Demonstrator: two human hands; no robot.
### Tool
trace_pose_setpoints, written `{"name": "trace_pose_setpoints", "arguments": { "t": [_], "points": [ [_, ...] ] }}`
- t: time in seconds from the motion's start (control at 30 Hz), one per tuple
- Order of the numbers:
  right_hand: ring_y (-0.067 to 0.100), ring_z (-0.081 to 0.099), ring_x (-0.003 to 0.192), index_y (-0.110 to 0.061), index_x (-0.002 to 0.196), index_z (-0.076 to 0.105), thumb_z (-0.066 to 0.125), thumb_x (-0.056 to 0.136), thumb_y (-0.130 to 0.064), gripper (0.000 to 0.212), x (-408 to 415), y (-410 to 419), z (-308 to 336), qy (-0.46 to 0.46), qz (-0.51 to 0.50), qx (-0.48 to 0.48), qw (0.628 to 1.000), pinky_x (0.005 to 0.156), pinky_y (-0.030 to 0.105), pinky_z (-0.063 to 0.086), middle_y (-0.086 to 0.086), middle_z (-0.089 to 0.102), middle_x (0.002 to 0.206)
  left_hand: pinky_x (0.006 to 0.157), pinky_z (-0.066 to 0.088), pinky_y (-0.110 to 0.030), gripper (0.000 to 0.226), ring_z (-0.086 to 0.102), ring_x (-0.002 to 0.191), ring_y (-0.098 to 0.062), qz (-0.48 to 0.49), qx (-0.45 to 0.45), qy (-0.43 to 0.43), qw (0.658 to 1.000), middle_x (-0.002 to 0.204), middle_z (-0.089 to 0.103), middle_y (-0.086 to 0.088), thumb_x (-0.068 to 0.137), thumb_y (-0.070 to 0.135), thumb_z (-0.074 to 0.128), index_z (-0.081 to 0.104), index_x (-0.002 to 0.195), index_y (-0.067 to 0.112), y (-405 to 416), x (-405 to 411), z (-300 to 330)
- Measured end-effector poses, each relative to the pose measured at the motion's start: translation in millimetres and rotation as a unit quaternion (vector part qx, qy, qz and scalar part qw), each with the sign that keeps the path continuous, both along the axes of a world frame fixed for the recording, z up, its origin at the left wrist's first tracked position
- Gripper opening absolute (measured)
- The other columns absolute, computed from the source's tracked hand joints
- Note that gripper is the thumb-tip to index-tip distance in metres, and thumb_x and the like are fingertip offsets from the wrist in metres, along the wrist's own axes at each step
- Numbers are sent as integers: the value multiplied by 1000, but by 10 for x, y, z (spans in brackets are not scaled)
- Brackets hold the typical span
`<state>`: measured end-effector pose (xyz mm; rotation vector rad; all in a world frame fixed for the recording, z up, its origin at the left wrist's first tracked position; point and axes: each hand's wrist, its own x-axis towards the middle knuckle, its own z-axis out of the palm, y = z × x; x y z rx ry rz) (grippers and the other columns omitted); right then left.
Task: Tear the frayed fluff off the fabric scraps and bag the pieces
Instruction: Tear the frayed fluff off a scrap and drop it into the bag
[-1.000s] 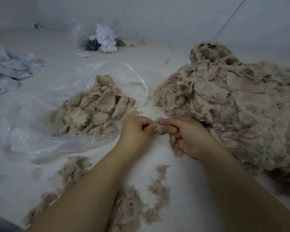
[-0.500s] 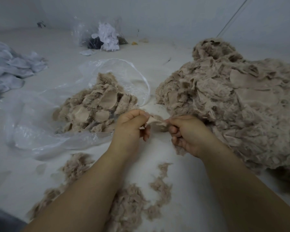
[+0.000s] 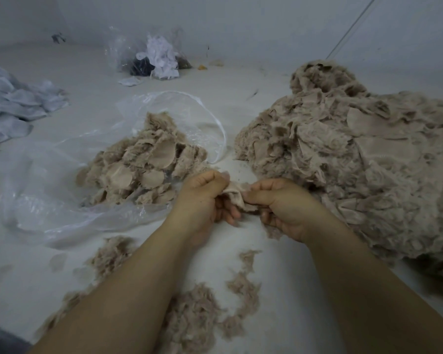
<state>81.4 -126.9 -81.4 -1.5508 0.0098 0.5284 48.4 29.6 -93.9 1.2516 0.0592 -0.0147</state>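
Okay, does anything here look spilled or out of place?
Nothing alarming. Loose tan fluff lies scattered on the white surface near the forearms, outside the clear bag, which fits the tearing work. Both hands, left hand and right hand, grip one scrap.

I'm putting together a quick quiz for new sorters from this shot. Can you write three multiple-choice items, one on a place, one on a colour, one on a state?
1. Where does the big unsorted heap lie?
A. To the person's right
B. Inside the clear bag
C. By the far wall

2. What colour is the scrap between the hands?
A. White
B. Beige
C. Black

3. How is the scrap held?
A. Lying loose on the floor
B. In the left hand alone
C. Pinched by both hands

Answers: 1 A, it is piled right of the right hand. 2 B, it matches the beige pieces on the clear bag. 3 C, the left hand and right hand each have a grip on it.
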Motion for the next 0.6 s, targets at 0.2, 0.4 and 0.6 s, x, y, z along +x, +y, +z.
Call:
{"name": "trace_pose_setpoints", "arguments": {
  "t": [0.2, 0.4, 0.6],
  "points": [
    [7, 47, 49, -10, 78, 66, 72, 87, -19, 14, -20, -1, 16, 0, -2, -3, 1000, 42, 17, 37, 2, 63, 63, 37, 43, -23, 33, 58, 43, -22, -11, 68, -3, 998, 64, 64, -18, 78, 30, 78, 58, 82, 4, 15, 8, -40],
    [4, 33, 37, -16, 55, 65, 68, 88, -14, 33, -10, -6, 38, 19, -8, 33, 999, 37, 16, 33, -6, 37, 45, 32, 26, -15, 25, 39, 29, -16, 74, 24, 10, 997, 47, 49, -10, 96, 15, 60, 65, 76, -1, 52, 45, -72],
    [8, 41, 44, -20, 59, 72, 77, 81, -24, 23, -29, 8, 0, -41, 28, -26, 998, 43, 21, 34, 1, 61, 60, 33, 26, -15, 24, 39, 29, -16, 56, 77, 5, 995, 47, 50, -10, 93, 19, 65, 70, 70, 11, 9, 27, -72]
  ]
}}
